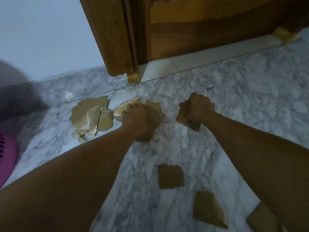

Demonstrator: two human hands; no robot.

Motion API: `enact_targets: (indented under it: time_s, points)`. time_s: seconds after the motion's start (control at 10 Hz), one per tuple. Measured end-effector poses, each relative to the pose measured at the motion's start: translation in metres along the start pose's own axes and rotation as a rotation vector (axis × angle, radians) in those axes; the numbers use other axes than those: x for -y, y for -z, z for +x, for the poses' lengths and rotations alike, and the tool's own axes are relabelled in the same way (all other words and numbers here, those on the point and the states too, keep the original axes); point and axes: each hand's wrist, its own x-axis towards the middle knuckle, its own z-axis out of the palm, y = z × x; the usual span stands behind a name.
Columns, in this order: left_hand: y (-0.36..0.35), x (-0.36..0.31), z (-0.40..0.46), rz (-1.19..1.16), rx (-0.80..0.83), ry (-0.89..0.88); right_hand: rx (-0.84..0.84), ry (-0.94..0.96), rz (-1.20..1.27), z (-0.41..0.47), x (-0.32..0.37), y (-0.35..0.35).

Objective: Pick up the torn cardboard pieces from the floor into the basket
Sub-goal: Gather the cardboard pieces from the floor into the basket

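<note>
Torn brown cardboard pieces lie scattered on the marble floor. My left hand [136, 114] grips a bunch of cardboard pieces [154, 114] in the middle of the view, fingers curled over a pale piece. My right hand [199, 108] is clenched round another cardboard piece [184, 117] just to the right. A loose pile of pieces [91, 117] lies left of my left hand. Two single pieces [170, 176] [207, 209] lie nearer to me, with another [260, 218] at the lower right. The pink basket [6, 158] shows only at the left edge.
A wooden door frame [117, 39] and door [209, 30] stand ahead above a white threshold [192, 60]. A white wall [41, 34] runs at the left. A dark blurred shape [16, 96] sits by the wall at far left.
</note>
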Motion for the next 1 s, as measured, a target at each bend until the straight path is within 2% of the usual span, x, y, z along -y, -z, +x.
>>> enact_targets:
  time_s: [0.1,0.2,0.3,0.4,0.5,0.6,0.7,0.8,1.0]
  points:
    - [0.009,0.014,0.012,0.098,-0.039,0.004,0.088,-0.018,-0.098,0.019,0.002,0.001]
    - [0.011,0.026,0.029,0.098,0.067,0.082,0.249,-0.045,-0.108,0.038,-0.002,0.001]
    - [0.012,0.032,0.044,0.041,0.213,0.14,0.332,-0.017,-0.024,0.048,-0.01,0.002]
    - [0.009,0.035,0.049,0.004,0.231,0.135,0.296,-0.015,0.023,0.046,-0.015,0.001]
    - [0.006,0.029,0.042,-0.042,0.181,0.086,0.278,-0.035,0.072,0.039,-0.018,-0.003]
    - [0.004,0.023,0.03,-0.126,0.088,0.039,0.19,-0.034,0.108,0.028,-0.019,-0.006]
    - [0.008,0.019,0.007,-0.251,0.026,-0.026,0.151,0.015,0.13,0.008,-0.014,-0.007]
    - [0.015,0.015,-0.025,-0.264,-0.034,-0.068,0.271,0.068,0.151,-0.017,-0.005,-0.005]
    - [0.057,0.043,-0.076,-0.234,-0.04,-0.035,0.321,0.14,0.314,-0.062,0.023,0.022]
